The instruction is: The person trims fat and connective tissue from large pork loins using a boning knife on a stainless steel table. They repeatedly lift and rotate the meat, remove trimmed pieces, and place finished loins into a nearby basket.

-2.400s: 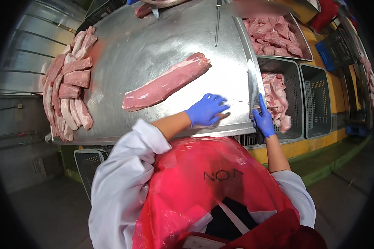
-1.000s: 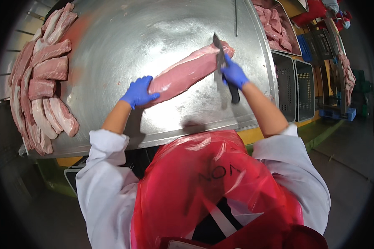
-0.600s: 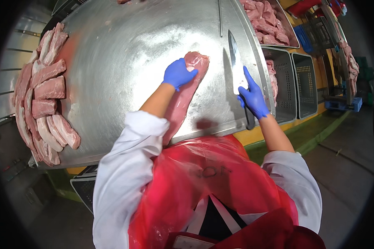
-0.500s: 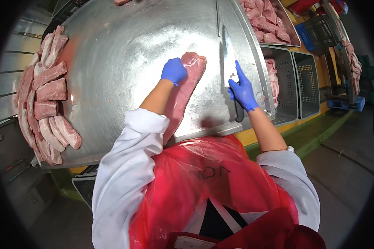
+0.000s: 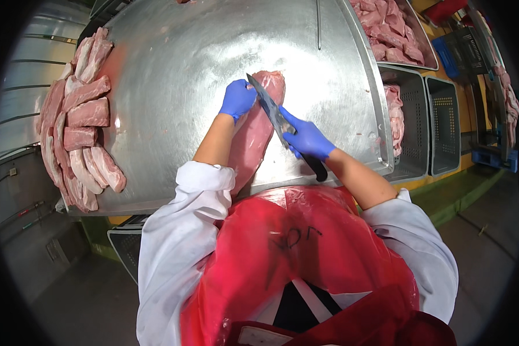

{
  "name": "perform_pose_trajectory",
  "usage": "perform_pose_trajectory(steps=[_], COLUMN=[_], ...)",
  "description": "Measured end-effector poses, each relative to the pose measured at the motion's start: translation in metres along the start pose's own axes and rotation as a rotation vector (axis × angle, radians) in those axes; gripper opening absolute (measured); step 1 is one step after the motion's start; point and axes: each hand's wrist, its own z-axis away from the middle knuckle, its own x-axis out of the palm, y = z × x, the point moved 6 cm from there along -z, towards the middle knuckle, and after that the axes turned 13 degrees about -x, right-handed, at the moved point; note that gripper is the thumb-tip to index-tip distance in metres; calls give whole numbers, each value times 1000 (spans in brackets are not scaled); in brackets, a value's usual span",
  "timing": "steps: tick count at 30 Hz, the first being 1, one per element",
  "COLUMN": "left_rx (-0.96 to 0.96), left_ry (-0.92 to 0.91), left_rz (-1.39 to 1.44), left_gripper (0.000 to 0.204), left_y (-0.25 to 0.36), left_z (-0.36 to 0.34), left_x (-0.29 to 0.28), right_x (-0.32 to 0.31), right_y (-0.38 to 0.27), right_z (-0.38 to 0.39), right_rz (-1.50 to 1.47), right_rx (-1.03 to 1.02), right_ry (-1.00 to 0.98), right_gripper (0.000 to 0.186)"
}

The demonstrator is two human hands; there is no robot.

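A long pink pork loin [image 5: 255,135] lies on the metal table, its near end close to my apron. My left hand [image 5: 237,100], in a blue glove, is closed at the loin's far left edge, pinching the edge of the meat. My gloved right hand [image 5: 306,137] grips a knife [image 5: 269,108] by its black handle, with the index finger stretched along the blade. The blade slants across the loin's far part, its tip beside my left fingertips. How deep the edge sits in the meat cannot be made out.
Cut meat strips [image 5: 78,124] are piled at the table's left side. A thin metal rod [image 5: 319,26] lies at the far right. Beyond the right rim stand a tray of meat chunks [image 5: 393,34] and grey crates [image 5: 443,124]. Another crate [image 5: 124,245] stands below the near left edge.
My right hand has brought the knife leftward from the bare table onto the loin, turning its tip toward my left hand. My left hand stays by the loin's far left edge.
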Motion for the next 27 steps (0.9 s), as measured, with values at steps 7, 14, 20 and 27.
perform_pose_trajectory(steps=[7,14,20,27], left_rx=[83,218,141,148], left_ry=[36,65,-11,-222], left_rz=[-133,-170,-48,193], left_gripper=[26,21,21,18], left_y=[-11,12,9,35], left_z=[-26,-22,-29,11], left_x=[-7,-11,-25,-20], right_x=[3,13,42,44], right_y=[-37,1,3,-13], right_z=[-81,-51,-27,-72], right_rz=[50,-43,113,98], right_rx=[-179,-108,-134,-154], right_ry=[85,7,-65,23], right_gripper=[65,74,76,70])
